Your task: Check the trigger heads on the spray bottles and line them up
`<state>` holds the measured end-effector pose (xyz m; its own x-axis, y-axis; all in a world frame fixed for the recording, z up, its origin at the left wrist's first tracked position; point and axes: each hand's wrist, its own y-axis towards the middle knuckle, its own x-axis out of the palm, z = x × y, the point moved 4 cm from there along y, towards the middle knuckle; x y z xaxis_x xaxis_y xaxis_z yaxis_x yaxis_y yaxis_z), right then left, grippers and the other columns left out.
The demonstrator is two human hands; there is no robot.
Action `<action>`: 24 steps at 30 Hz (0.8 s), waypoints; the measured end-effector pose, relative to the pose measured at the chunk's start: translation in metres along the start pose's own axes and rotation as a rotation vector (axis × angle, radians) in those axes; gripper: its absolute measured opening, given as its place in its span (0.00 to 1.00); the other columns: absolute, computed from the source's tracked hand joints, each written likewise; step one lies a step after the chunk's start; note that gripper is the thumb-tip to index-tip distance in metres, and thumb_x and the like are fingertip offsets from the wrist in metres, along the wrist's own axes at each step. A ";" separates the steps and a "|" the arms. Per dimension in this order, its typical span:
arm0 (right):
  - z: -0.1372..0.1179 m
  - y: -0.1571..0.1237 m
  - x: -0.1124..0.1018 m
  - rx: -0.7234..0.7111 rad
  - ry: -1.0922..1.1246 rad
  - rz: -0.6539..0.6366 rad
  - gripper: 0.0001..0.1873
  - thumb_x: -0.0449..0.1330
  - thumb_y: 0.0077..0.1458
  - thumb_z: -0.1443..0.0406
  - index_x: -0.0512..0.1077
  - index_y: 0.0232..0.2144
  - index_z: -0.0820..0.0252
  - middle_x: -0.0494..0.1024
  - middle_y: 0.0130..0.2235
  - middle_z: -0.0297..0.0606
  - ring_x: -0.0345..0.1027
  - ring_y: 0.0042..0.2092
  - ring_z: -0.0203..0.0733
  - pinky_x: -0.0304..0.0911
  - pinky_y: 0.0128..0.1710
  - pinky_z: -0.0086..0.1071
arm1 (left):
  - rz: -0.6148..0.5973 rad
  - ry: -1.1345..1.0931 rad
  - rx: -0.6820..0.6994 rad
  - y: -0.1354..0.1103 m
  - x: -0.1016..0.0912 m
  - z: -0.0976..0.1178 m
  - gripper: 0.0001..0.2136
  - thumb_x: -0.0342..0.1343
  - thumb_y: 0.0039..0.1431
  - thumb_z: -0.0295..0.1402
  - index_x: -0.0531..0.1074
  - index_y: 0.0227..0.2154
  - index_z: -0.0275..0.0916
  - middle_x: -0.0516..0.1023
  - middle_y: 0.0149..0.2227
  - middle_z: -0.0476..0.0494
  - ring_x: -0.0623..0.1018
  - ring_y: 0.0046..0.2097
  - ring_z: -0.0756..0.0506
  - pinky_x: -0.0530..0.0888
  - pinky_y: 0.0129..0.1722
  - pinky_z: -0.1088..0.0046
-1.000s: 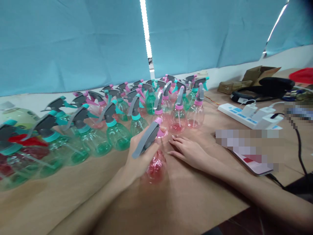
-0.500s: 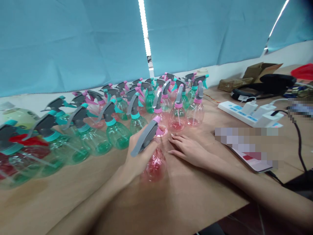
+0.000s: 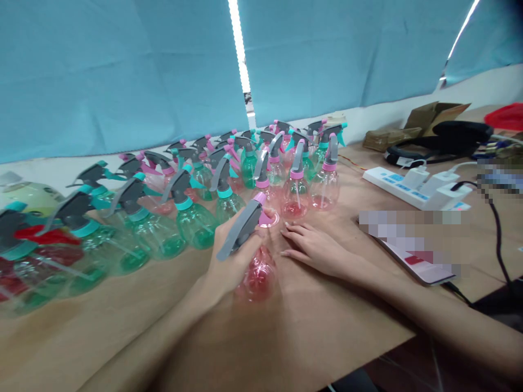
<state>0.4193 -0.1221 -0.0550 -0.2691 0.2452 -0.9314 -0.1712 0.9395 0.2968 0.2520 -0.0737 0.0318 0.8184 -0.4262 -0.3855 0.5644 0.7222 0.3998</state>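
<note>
My left hand is wrapped round the neck of a pink spray bottle that stands on the brown tabletop. Its grey and pink trigger head slants up above my fingers, which partly hide the neck. My right hand lies flat on the table just right of the bottle, fingers stretched out and holding nothing. Beyond both hands stand more pink spray bottles with grey heads. To the left runs a row of green spray bottles with turquoise collars.
On the right are a white power strip with plugged-in chargers and a phone, partly pixelated. A black headset and an open cardboard box sit farther back. Blue cloth hangs behind the bottles.
Almost nothing differs; the whole view has shifted very slightly. Both hands and the held pink spray bottle keep their places.
</note>
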 end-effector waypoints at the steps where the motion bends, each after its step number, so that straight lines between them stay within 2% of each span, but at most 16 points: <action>1: 0.000 0.000 0.000 -0.001 0.003 0.004 0.27 0.50 0.63 0.51 0.70 0.53 0.65 0.73 0.55 0.51 0.65 0.56 0.55 0.63 0.53 0.47 | -0.001 -0.001 -0.002 0.000 0.000 0.000 0.08 0.54 0.56 0.34 0.63 0.25 0.41 0.66 0.22 0.52 0.74 0.33 0.46 0.69 0.31 0.70; 11: 0.000 -0.002 0.000 0.001 0.001 0.014 0.28 0.50 0.63 0.50 0.68 0.55 0.64 0.72 0.56 0.51 0.63 0.58 0.56 0.62 0.55 0.48 | 0.000 0.002 0.002 0.001 0.000 0.001 0.05 0.53 0.55 0.32 0.63 0.26 0.41 0.67 0.23 0.52 0.73 0.30 0.47 0.68 0.28 0.71; 16: 0.000 -0.001 0.000 -0.003 0.002 -0.007 0.30 0.50 0.63 0.50 0.67 0.56 0.68 0.71 0.57 0.53 0.62 0.59 0.56 0.62 0.55 0.48 | 0.011 -0.013 0.000 0.000 0.000 0.001 0.05 0.53 0.53 0.32 0.63 0.25 0.41 0.66 0.22 0.52 0.72 0.29 0.47 0.67 0.27 0.71; 22: 0.002 -0.002 0.003 -0.005 0.001 -0.010 0.30 0.49 0.63 0.49 0.67 0.57 0.66 0.70 0.57 0.51 0.61 0.59 0.56 0.61 0.56 0.47 | -0.003 -0.017 -0.007 0.000 -0.002 0.001 0.01 0.53 0.53 0.30 0.68 0.28 0.40 0.70 0.25 0.50 0.73 0.33 0.46 0.69 0.33 0.68; 24: 0.002 -0.002 0.003 -0.003 -0.001 -0.010 0.30 0.49 0.63 0.49 0.67 0.56 0.66 0.70 0.57 0.52 0.61 0.59 0.56 0.61 0.56 0.47 | -0.001 -0.013 -0.008 0.000 -0.002 0.002 0.03 0.52 0.53 0.29 0.69 0.29 0.40 0.71 0.25 0.50 0.74 0.36 0.45 0.68 0.35 0.68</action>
<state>0.4202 -0.1224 -0.0590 -0.2668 0.2358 -0.9344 -0.1771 0.9411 0.2881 0.2501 -0.0736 0.0340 0.8193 -0.4339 -0.3748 0.5643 0.7263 0.3925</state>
